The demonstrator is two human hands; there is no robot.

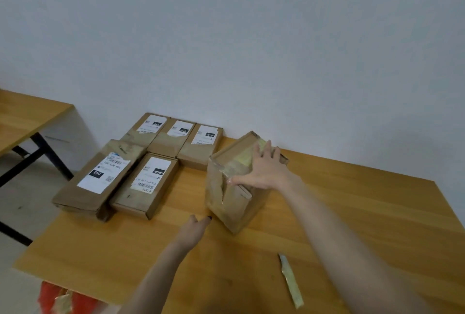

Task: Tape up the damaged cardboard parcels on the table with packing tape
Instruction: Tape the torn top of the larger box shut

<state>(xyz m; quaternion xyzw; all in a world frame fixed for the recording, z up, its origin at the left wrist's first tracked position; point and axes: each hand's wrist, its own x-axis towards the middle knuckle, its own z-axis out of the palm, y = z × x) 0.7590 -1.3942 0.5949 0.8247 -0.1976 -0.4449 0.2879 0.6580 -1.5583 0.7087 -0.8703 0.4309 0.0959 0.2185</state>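
Note:
A brown cardboard parcel (226,200) stands tilted on the wooden table (364,213), wrapped in glossy tape and torn along its near face. My right hand (261,170) lies over its top with fingers spread, and the thumb presses the torn front edge. My left hand (193,229) reaches toward the parcel's lower left corner with fingers extended, holding nothing, just short of the box. A loose strip of yellowish packing tape (290,281) lies on the table near the front right. No tape roll is in view.
Several flat labelled parcels (148,170) lie in two rows at the table's back left against the grey wall. A second wooden table (22,117) stands to the left across a gap. Something red (57,298) sits below the table's front left edge.

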